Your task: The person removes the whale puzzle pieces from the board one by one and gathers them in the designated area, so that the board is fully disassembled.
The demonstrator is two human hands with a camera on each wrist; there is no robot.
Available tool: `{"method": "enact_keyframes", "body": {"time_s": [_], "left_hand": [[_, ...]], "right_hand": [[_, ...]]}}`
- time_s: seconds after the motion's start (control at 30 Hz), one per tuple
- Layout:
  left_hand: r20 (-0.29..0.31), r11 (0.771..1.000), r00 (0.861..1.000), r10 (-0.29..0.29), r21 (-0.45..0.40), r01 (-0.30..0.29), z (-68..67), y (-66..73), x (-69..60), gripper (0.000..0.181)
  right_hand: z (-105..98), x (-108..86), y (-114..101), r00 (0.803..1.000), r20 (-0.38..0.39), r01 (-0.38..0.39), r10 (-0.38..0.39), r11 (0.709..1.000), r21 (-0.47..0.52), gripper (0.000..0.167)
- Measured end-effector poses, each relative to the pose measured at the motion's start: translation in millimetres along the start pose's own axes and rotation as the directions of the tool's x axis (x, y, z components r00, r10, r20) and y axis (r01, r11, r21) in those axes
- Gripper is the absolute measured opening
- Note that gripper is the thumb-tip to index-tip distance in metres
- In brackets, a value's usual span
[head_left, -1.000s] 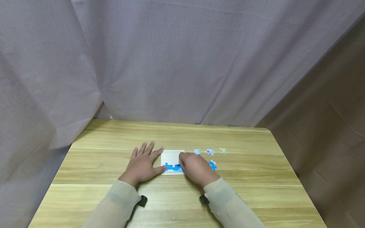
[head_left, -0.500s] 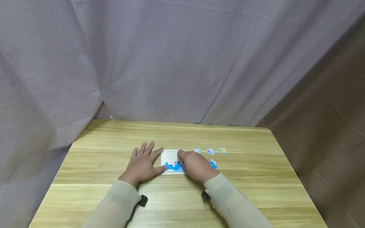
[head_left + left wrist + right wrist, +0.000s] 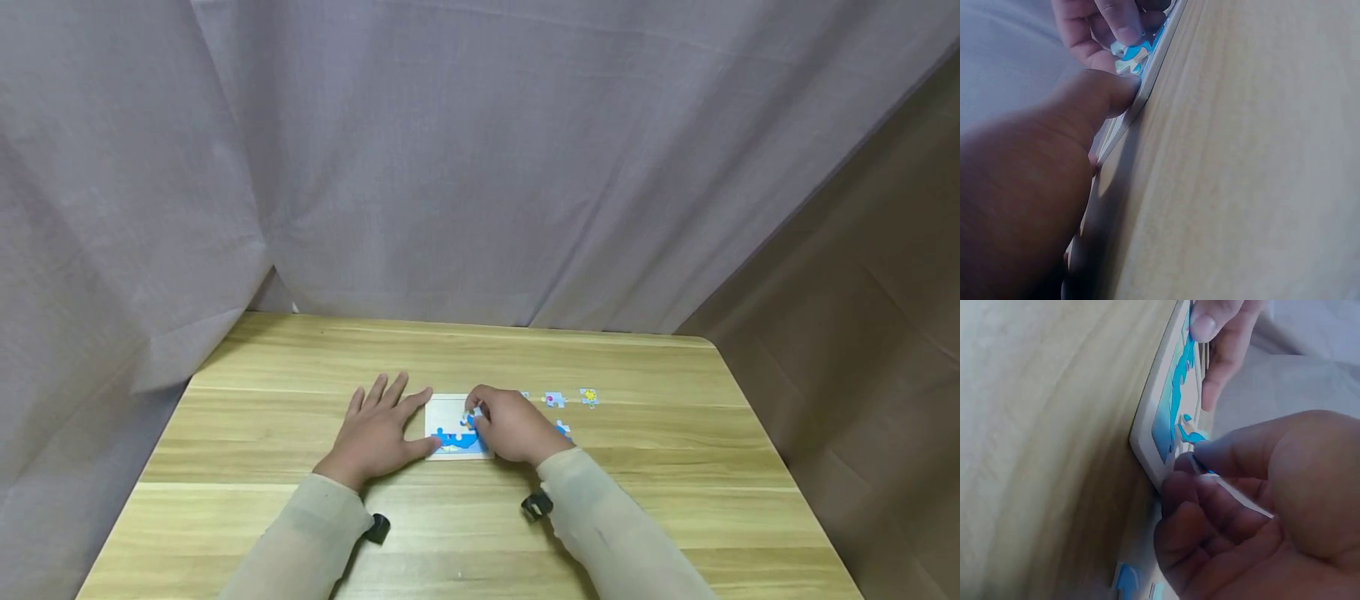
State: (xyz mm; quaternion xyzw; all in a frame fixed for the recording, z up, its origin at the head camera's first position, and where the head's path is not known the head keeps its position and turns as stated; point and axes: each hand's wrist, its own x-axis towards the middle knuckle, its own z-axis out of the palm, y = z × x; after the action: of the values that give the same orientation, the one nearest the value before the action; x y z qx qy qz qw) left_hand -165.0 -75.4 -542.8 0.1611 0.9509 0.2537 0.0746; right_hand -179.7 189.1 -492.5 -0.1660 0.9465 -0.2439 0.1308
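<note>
A small puzzle tray (image 3: 445, 409) with a pale wooden rim lies on the table between the hands. Blue fitted pieces (image 3: 457, 442) fill its near side, and the far side shows bare white board. Spread flat, my left hand (image 3: 375, 442) rests at the tray's left edge, its thumb on the near-left corner. My right hand (image 3: 513, 423) pinches a puzzle piece (image 3: 469, 419) with blue and pale parts between thumb and fingers, over the board. In the right wrist view this piece (image 3: 1191, 435) is tilted; the fingers cover part of it.
To the right of the tray lie loose pieces: one with a yellow flower (image 3: 588, 396), one with a pink spiral (image 3: 554, 400), and a blue one (image 3: 562, 429) partly behind the right hand. Another pale piece (image 3: 525, 395) barely shows. Grey curtain (image 3: 465, 167) hangs behind the table (image 3: 645, 500).
My right hand has lifted slightly and shifted its fingers, and the pinched piece now shows more clearly above the fitted row. The left hand keeps its place on the tray.
</note>
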Motion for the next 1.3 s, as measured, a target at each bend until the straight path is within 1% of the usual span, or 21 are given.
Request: {"method": "enact_keyframes", "body": {"time_s": [0.07,0.17,0.3,0.5,0.6,0.7,0.8,0.9,0.97,1.1,1.2,1.3], "left_hand": [[-0.002,1.000,1.000,0.000,0.001,0.000,0.1,0.7,0.1,0.088],[0.000,1.000,1.000,-0.001,-0.005,0.001,0.2,2.2,-0.1,0.087],[0.007,1.000,1.000,-0.002,-0.011,0.002,0.6,3.8,0.0,0.087],[0.006,1.000,1.000,0.005,-0.009,-0.005,1.1,4.0,-0.1,0.088],[0.004,1.000,1.000,0.008,-0.016,-0.007,1.0,3.7,-0.5,0.088],[0.003,1.000,1.000,0.006,-0.017,-0.006,1.3,3.3,-0.3,0.088],[0.005,1.000,1.000,0.005,-0.011,-0.005,2.4,2.8,0.5,0.088],[0.004,1.000,1.000,0.004,-0.005,-0.004,4.0,1.5,1.4,0.087],[0.002,1.000,1.000,0.003,0.000,-0.003,5.0,0.7,1.8,0.087],[0.004,1.000,1.000,0.001,0.005,-0.001,5.8,0.2,1.9,0.087],[0.008,1.000,1.000,0.002,0.004,-0.002,5.5,0.4,1.5,0.087],[0.009,1.000,1.000,0.005,0.001,-0.005,4.8,0.7,1.1,0.087]], "right_hand": [[-1.0,-2.9,3.2,0.999,-0.040,0.006,-0.005,1.000,0.026,0.019],[-4.1,-8.9,8.7,0.993,-0.112,0.036,-0.032,0.998,0.042,0.020],[-12.0,-21.6,17.4,0.986,-0.166,0.036,-0.025,0.997,0.064,0.024],[-27.0,-43.3,37.1,0.975,-0.218,-0.008,0.030,0.995,0.101,0.028],[-34.9,-54.2,47.0,0.969,-0.235,-0.038,0.072,0.989,0.144,0.022],[-42.9,-64.5,57.0,0.962,-0.249,-0.075,0.114,0.984,0.160,0.014],[-50.6,-73.6,67.2,0.949,-0.276,-0.115,0.153,0.982,0.151,0.013],[-57.6,-81.8,78.0,0.933,-0.298,-0.160,0.204,0.973,0.164,0.016],[-62.0,-86.7,85.1,0.920,-0.308,-0.192,0.241,0.965,0.181,0.019],[-68.3,-94.8,98.5,0.903,-0.292,-0.244,0.314,0.936,0.252,0.023],[-70.3,-99.0,107.2,0.898,-0.267,-0.269,0.350,0.916,0.298,0.025],[-70.1,-101.5,113.7,0.894,-0.246,-0.293,0.374,0.905,0.309,0.026]]}}
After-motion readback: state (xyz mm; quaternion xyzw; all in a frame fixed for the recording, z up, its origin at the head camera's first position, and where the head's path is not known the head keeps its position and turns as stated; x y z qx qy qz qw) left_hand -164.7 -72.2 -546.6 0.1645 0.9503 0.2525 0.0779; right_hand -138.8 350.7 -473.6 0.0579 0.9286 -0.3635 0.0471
